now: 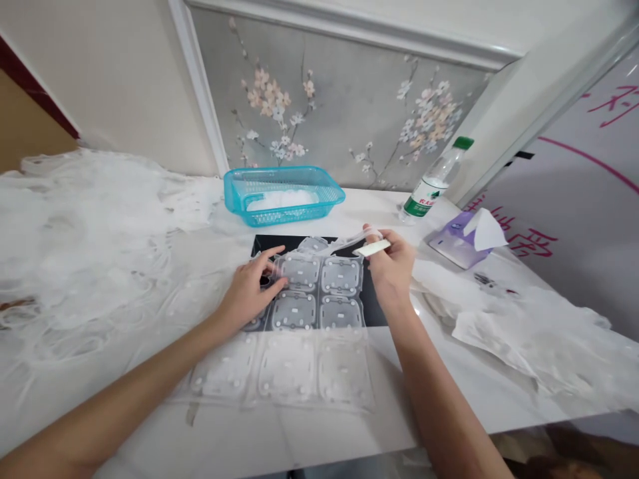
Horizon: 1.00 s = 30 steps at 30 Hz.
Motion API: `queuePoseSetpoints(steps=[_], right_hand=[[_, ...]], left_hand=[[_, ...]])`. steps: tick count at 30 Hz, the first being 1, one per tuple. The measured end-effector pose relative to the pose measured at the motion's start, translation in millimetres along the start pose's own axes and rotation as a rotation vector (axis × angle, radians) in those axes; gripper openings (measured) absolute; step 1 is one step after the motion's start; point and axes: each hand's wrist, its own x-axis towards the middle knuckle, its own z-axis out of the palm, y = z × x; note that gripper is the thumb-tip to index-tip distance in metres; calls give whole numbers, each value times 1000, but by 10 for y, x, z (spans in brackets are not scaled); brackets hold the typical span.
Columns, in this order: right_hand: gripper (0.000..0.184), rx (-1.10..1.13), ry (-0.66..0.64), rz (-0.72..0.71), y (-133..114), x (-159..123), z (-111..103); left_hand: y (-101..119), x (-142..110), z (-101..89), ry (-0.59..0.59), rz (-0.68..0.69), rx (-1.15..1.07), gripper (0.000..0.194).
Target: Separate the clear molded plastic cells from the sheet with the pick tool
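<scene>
A clear plastic sheet [292, 311] with rows of moulded rounded-square shapes lies partly over a black board [377, 309]. My left hand [253, 283] rests at the sheet's left edge, fingers and thumb spread apart. Above the sheet's upper right corner, my right hand [392, 263] is closed around a short, pale, flat stick-like tool [373, 249]. A narrow clear plastic strip [352, 239] rises from the sheet's top edge to the fingers of that hand. The tool's kind does not show clearly.
A blue basket [287, 217] with white pieces inside stands behind the board. A green-capped bottle [426, 189] and a purple tissue pack [456, 246] are at the back right. Clear plastic scraps [110, 246] heap on the left; more plastic sheeting [529, 339] lies on the right.
</scene>
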Motion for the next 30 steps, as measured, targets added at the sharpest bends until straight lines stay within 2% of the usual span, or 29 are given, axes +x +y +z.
queuePoseSetpoints(steps=[2, 4, 8, 9, 12, 14, 18, 23, 27, 30], right_hand=[[28, 112, -27, 55, 19, 7, 15], [27, 198, -41, 86, 19, 4, 23], [27, 330, -41, 120, -25, -17, 25], [28, 348, -32, 126, -36, -21, 23], [32, 333, -25, 131, -53, -19, 12], [35, 321, -48, 134, -51, -7, 3], [46, 391, -83, 140, -33, 38, -30], [34, 276, 99, 287, 16, 107, -130], [47, 269, 187, 236, 46, 119, -182], [55, 305, 232, 152, 25, 76, -146]], left_hand=[[-4, 5, -34, -110, 20, -139, 48], [-22, 1, -53, -199, 46, -242, 48], [-49, -11, -47, -169, 10, -406, 77], [-45, -10, -46, -181, 3, -414, 73], [-11, 7, -56, -323, 34, -304, 40], [7, 18, -59, -365, 51, -212, 32], [5, 21, -40, -236, 81, -107, 38], [20, 14, -33, -71, 73, -35, 26], [60, 10, -43, -32, 117, -29, 21], [74, 0, -44, -77, 66, -143, 27]])
